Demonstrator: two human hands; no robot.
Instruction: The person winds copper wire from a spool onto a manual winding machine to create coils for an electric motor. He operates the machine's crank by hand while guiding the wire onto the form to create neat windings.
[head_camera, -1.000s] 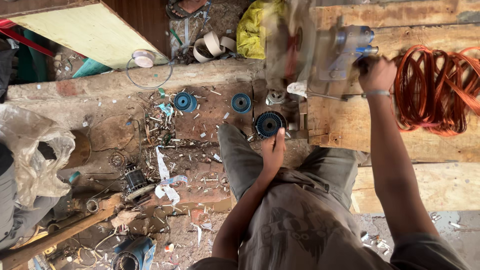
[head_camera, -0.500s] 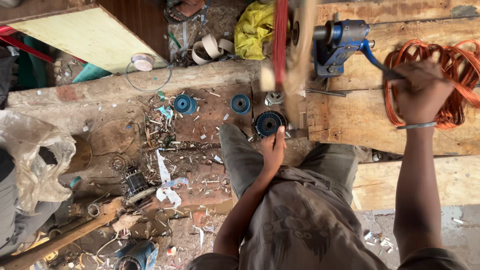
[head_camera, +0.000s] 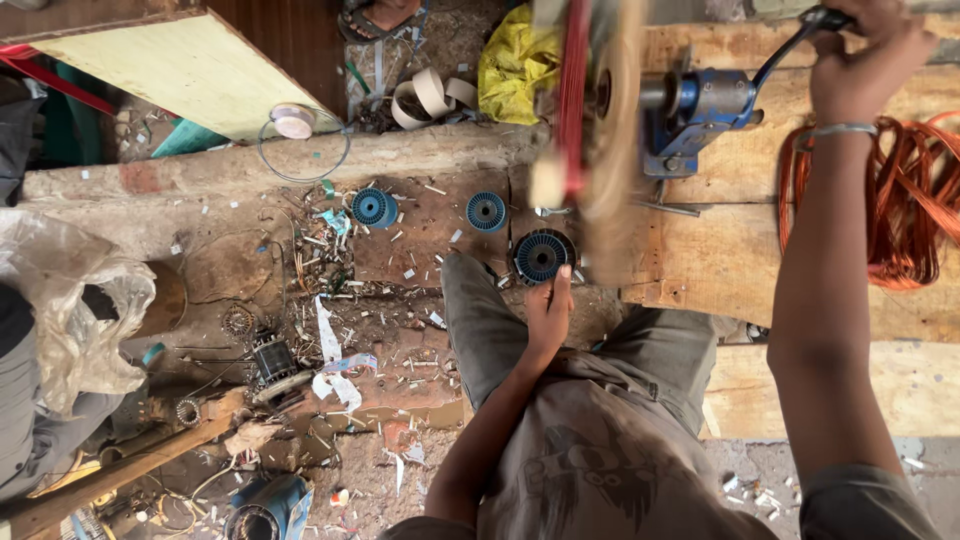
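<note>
Clearly the winding is under way: the big wooden wheel (head_camera: 600, 130) on the plank counter (head_camera: 740, 250) is a blur of motion, with a band of red wire (head_camera: 572, 90) already built up in its groove, though how much is left to lay on I cannot tell. A large loose hank of copper wire (head_camera: 905, 200) lies on the counter at the right, beside the forearm. The blue crank housing (head_camera: 700, 110) is fixed to the planks just beside the wheel, and the right hand (head_camera: 865, 50) is closed around its dark handle. Lower down, the left hand (head_camera: 548, 315) rests narrow on the knee, fingers touching a dark blue spool (head_camera: 543, 255). Two smaller blue spools (head_camera: 372, 207) sit on the littered floor nearby, apart from each other.
</note>
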